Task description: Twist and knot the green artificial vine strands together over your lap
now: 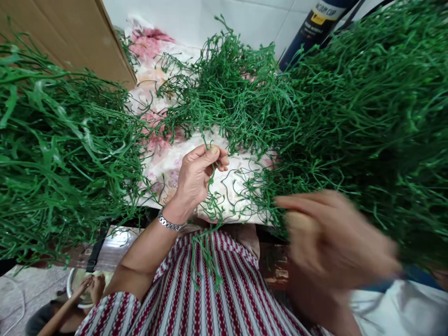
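My left hand [200, 170], with a metal watch on its wrist, is closed in a pinch over the flowered cloth [164, 163]. Between thumb and fingers it grips a thin green stem [204, 136], which looks like plastic and sticks out above and below the hand. At the edge of the large right-hand heap of green stems [371, 121], my right hand [336, 238] is smeared by motion, so its grip is unclear. Loose stems [245, 182] lie on the cloth between my hands, and several more [206, 261] hang over my striped lap.
Broader green pieces [63, 154] are heaped at left, before a cardboard box [80, 32]. Another stem pile [238, 93] lies at the back, near a dark blue cylinder [311, 32] against the tiled wall. Lower left, another person's hands [91, 284] are at a bowl [72, 280].
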Demonstrator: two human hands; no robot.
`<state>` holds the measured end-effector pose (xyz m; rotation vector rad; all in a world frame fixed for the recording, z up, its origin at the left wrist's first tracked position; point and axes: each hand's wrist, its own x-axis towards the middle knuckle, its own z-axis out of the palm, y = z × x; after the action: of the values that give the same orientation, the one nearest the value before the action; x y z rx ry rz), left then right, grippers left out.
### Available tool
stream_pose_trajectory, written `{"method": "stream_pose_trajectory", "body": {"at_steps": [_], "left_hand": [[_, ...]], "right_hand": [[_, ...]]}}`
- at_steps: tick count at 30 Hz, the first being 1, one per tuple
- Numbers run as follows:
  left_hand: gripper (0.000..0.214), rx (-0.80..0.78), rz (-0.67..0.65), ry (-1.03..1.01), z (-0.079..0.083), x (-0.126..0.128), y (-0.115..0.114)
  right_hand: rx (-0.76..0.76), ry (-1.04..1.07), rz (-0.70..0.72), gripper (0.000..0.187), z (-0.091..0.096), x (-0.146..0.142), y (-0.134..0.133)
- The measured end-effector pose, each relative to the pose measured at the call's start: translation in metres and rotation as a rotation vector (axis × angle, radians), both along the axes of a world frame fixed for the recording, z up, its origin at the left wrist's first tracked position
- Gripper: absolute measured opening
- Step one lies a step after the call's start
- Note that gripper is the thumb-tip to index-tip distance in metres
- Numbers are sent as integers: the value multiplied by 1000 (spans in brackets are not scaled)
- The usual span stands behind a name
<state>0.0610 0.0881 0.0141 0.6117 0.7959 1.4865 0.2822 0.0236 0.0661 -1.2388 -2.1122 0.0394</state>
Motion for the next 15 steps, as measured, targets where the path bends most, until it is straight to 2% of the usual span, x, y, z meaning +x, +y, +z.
{"method": "stream_pose_trajectory", "body": {"at_steps": [2, 4, 7, 10, 12, 15], "left_hand": [[13, 18, 22, -19, 2, 3, -1], [14, 41, 52, -18, 2, 3, -1], [16, 76, 55, 64, -1, -4, 1], [28, 114, 76, 239, -3, -16, -4], [27, 166, 165, 445, -2, -23, -13], [12, 315, 396, 903, 7, -25, -34]], "right_hand": [[-209, -60, 247, 15, -17, -61, 18], [-403, -108, 338, 18, -32, -94, 29], [-504, 9, 361, 18, -44, -96, 34], [-524, 158, 305, 16, -41, -83, 37], [-529, 239, 270, 17, -39, -81, 41], [-498, 335, 225, 17, -37, -88, 46]]}}
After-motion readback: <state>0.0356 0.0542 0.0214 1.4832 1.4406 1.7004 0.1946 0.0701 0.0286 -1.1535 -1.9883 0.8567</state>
